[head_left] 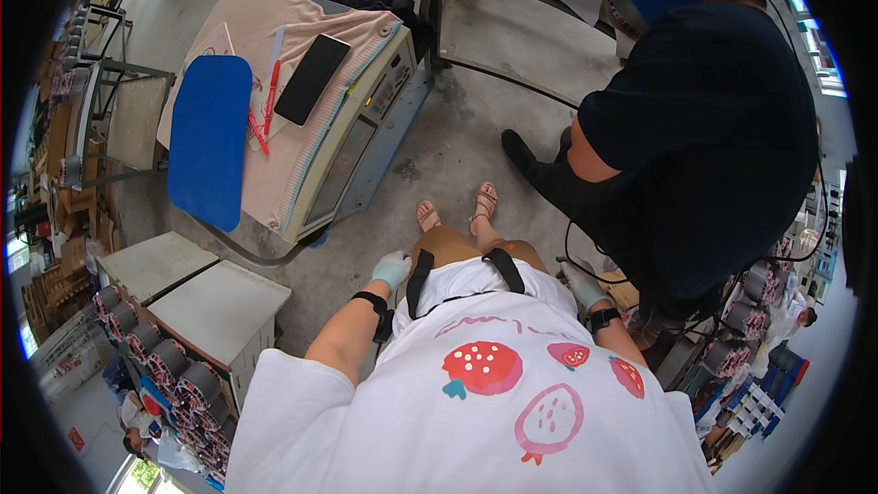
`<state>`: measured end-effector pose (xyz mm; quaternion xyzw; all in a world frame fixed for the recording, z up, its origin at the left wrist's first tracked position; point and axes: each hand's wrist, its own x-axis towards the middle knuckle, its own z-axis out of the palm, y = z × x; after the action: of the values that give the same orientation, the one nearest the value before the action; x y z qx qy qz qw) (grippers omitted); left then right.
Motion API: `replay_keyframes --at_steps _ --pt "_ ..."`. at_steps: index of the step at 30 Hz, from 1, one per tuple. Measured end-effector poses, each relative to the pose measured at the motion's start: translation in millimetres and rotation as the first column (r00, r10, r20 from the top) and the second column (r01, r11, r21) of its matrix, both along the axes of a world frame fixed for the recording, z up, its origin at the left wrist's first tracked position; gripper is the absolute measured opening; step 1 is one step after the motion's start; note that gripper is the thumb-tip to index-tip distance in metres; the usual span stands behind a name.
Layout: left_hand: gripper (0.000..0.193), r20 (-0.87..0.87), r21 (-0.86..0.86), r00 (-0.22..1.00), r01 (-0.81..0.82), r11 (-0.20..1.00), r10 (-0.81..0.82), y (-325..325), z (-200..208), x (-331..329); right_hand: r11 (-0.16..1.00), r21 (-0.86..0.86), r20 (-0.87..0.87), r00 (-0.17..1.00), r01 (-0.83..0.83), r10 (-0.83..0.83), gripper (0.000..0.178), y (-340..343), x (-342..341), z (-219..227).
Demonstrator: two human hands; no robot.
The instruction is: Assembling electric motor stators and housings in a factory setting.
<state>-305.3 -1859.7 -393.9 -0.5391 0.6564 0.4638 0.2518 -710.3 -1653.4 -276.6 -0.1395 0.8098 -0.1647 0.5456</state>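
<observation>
My left hand [393,269], in a pale glove, hangs low beside my left thigh, near the front corner of the cabinet. Its fingers are too small and bunched to read, and I make out nothing in it. On the other side my right hand [582,282], gloved too, is down by my right hip with its fingers loosely stretched. No object shows in it. Both wrists carry black bands. A black strap [422,284] and its pair hang over my lap, between the hands.
A control cabinet [352,160] at left bears a pink cloth, a blue board [208,142], a black phone [312,80] and red pens [272,94]. A co-worker in dark clothes [713,146] sits close at right, near black cables. White-topped cabinets [219,311] and wound motor stators [167,361] stand lower left.
</observation>
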Motion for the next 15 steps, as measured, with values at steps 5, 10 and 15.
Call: replay_keyframes --at_steps 5,10,15 --pt "0.042 -0.006 0.015 1.000 -0.002 1.000 0.002 -3.5 12.9 -9.7 0.999 -0.031 0.004 1.000 0.022 -0.022 0.034 3.7 0.7 -1.9" --pt "0.042 -0.001 0.002 1.000 0.004 1.000 -0.004 -2.5 9.5 -4.6 1.000 -0.028 0.006 1.000 0.007 -0.007 0.034 0.9 0.6 0.2" --pt "0.044 -0.013 -0.024 1.000 -0.006 1.000 0.006 1.2 -4.7 6.8 1.000 -0.016 0.008 1.000 0.007 -0.007 0.034 1.9 0.9 -0.8"
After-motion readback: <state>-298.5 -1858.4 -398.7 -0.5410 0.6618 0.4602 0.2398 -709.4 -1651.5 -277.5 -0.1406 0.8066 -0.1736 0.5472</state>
